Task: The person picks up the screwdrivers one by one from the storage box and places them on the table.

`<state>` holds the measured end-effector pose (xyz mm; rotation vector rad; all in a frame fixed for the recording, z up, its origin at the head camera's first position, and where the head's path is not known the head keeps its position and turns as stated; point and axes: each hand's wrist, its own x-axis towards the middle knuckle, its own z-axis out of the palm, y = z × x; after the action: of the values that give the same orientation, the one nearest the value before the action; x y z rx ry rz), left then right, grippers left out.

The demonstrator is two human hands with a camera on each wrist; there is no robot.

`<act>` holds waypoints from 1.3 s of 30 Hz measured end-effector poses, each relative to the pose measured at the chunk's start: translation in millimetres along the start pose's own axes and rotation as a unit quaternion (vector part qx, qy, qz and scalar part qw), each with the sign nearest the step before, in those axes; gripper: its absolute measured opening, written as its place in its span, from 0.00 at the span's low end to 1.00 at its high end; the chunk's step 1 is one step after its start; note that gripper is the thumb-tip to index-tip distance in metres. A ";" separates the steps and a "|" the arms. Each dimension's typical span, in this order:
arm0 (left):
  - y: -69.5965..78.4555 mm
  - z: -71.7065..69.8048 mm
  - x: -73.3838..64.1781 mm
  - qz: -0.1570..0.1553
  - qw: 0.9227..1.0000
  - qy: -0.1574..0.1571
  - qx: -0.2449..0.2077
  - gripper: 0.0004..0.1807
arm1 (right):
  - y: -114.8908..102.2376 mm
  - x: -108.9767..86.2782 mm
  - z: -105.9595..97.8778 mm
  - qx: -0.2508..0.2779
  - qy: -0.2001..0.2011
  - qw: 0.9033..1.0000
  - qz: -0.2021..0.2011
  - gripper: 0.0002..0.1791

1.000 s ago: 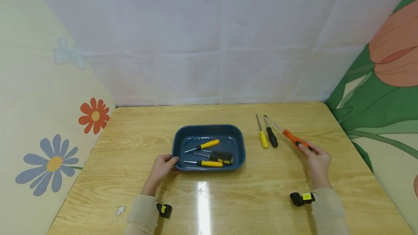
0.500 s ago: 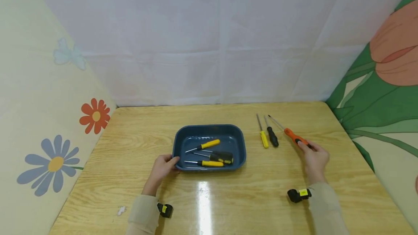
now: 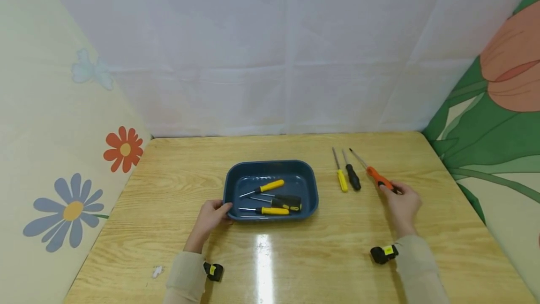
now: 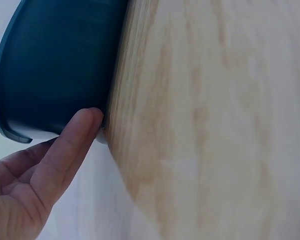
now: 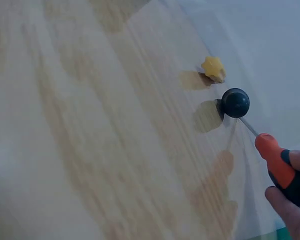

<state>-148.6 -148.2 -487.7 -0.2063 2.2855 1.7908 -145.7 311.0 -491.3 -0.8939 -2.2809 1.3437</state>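
My left hand (image 3: 212,212) pinches the front-left corner of a dark blue tray (image 3: 312,177), thumb over the rim and fingers along the outer wall (image 4: 59,65). Several screwdrivers with yellow or black handles lie in it, among them a yellow-handled screwdriver (image 3: 272,185). At the right, my right hand (image 3: 404,205) grips the rear of an orange-and-black screwdriver (image 3: 375,174), its shaft pointing to the far left. In the right wrist view, that orange handle (image 5: 274,150) is raised off the table. Left of it lie a black-handled screwdriver (image 3: 352,177) and a slim yellow-handled screwdriver (image 3: 342,181).
The wooden table (image 3: 320,257) meets a white cloth backdrop (image 3: 287,60) behind. Flower-patterned panels flank it left and right. A small white scrap (image 3: 157,271) lies near the front left.
My right hand has shifted slightly left, and the orange screwdriver has turned a little, its tip moving right, away from the black-handled one. My left hand keeps its hold on the tray.
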 end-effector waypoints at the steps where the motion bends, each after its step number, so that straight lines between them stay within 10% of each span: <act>1: 0.5 0.0 0.0 0.000 1.000 0.000 0.002 0.13 | 0.3 -0.5 0.3 -0.014 -0.001 1.000 -0.017 0.22; 13: 5.7 0.1 -1.6 -0.007 1.000 -0.001 0.001 0.12 | -1.8 -2.5 5.9 -0.140 -0.020 0.981 -0.135 0.18; 39: 3.2 1.4 -0.2 -0.010 1.000 0.010 -0.004 0.12 | -8.9 -3.3 8.7 -0.181 -0.088 0.972 -0.118 0.26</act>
<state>-149.1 -146.1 -485.0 -0.2493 2.2802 1.7968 -151.3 300.0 -487.7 -0.5956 -2.7247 0.9545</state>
